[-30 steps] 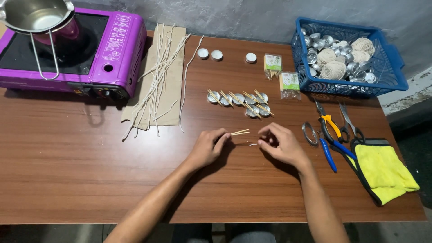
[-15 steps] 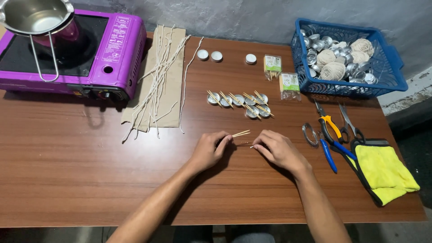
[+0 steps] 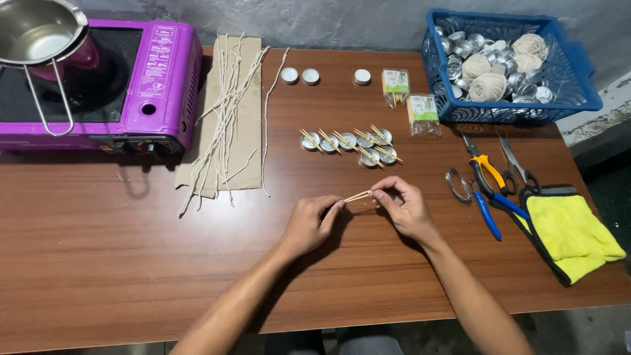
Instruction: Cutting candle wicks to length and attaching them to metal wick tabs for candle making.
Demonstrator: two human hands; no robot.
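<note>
Two slim wooden sticks (image 3: 358,196) are pinched between both hands just above the middle of the bench (image 3: 131,263). The left hand (image 3: 309,223) grasps one end with thumb and forefinger, its other fingers curled under; the right hand (image 3: 401,207) closes on the far end, fingertips bunched tight around the tips. Whether a wick runs between the sticks I cannot tell. To my eye, keeping the sticks parallel and the pinch close to the ends is what steadies work this fine. Both forearms reach in from the near edge and converge, wrists low, knuckles upward.

Just beyond the hands lies a row of small metal tealight cups (image 3: 348,141), each with sticks laid across it. Left of those, lengths of pale wick string (image 3: 227,112) rest on a strip of cardboard (image 3: 246,144) beside a purple portable stove (image 3: 131,85). To the right lie pliers (image 3: 490,181), a yellow cloth (image 3: 572,227) and a blue basket (image 3: 572,98) of cups and twine balls.
</note>
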